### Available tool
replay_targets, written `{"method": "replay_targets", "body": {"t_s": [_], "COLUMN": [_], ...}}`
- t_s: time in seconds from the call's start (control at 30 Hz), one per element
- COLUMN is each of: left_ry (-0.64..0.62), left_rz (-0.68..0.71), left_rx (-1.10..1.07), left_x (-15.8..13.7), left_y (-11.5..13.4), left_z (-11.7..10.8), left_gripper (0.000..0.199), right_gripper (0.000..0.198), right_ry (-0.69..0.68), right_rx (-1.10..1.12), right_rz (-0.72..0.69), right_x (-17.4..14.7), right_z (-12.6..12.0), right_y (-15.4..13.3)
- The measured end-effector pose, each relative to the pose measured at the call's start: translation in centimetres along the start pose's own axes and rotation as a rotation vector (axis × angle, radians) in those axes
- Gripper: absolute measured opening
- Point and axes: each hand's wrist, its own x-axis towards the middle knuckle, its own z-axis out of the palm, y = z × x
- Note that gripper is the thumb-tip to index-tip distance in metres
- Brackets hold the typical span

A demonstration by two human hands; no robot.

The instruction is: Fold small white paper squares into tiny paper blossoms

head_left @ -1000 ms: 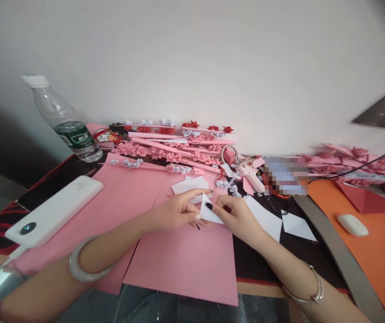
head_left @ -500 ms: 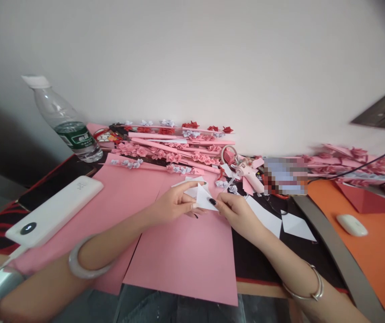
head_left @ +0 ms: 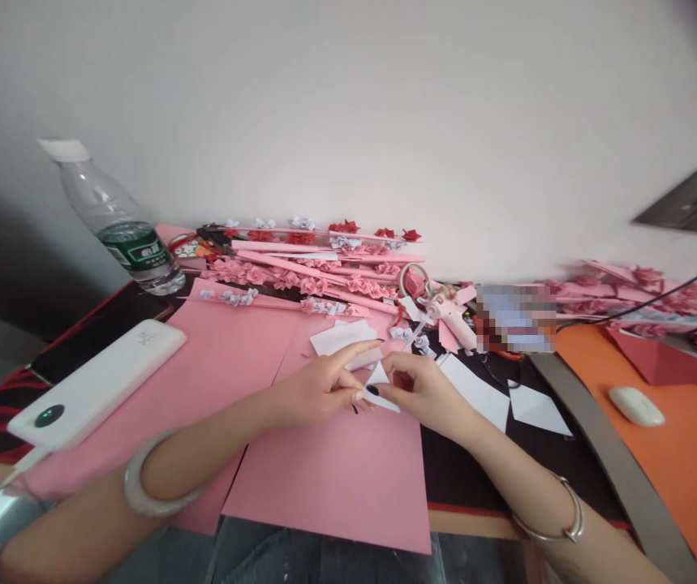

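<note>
A small piece of white paper (head_left: 380, 388), partly folded, is pinched between my two hands above a pink sheet (head_left: 336, 478). My left hand (head_left: 324, 385) grips its left side between thumb and fingers, with the index finger stretched out beyond it. On the other side, my right hand (head_left: 424, 389) is closed on the paper, its thumb pressing near the middle. Just behind my left fingers, other white paper pieces (head_left: 339, 335) lie on the pink sheets. Part of the folded piece is hidden by my fingers.
Paper-flower stems (head_left: 299, 276) are heaped along the wall, near a pink glue gun (head_left: 451, 316). White paper squares (head_left: 475, 389) lie right of my hand. A power bank (head_left: 98, 381) and a water bottle (head_left: 122, 219) stand left; a white case (head_left: 637, 405) rests on orange paper (head_left: 682, 478).
The white paper has changed from a flat triangle to a narrower, bent shape, lowered slightly. My right hand has turned around it, and the white pieces behind show more.
</note>
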Motion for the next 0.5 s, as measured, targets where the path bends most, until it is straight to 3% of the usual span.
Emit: {"method": "replay_targets", "body": {"t_s": [0.2, 0.37, 0.5], "left_ry": [-0.043, -0.090, -0.109], "left_rz": [-0.012, -0.045, -0.054], "left_rx": [-0.076, -0.097, -0.089], "left_x": [0.04, -0.10, -0.14], "left_y": [-0.25, 0.11, 0.02], "left_z": [0.39, 0.50, 0.55], "left_gripper": [0.069, 0.068, 0.071], "right_gripper": [0.026, 0.039, 0.025], "right_ry": [-0.037, -0.072, -0.028], "right_rx": [0.196, 0.205, 0.276], "right_rz": [0.060, 0.023, 0.044], "right_x": [-0.03, 0.13, 0.23], "right_z": [0.30, -0.07, -0.06], "right_y": [0.52, 0.37, 0.24]}}
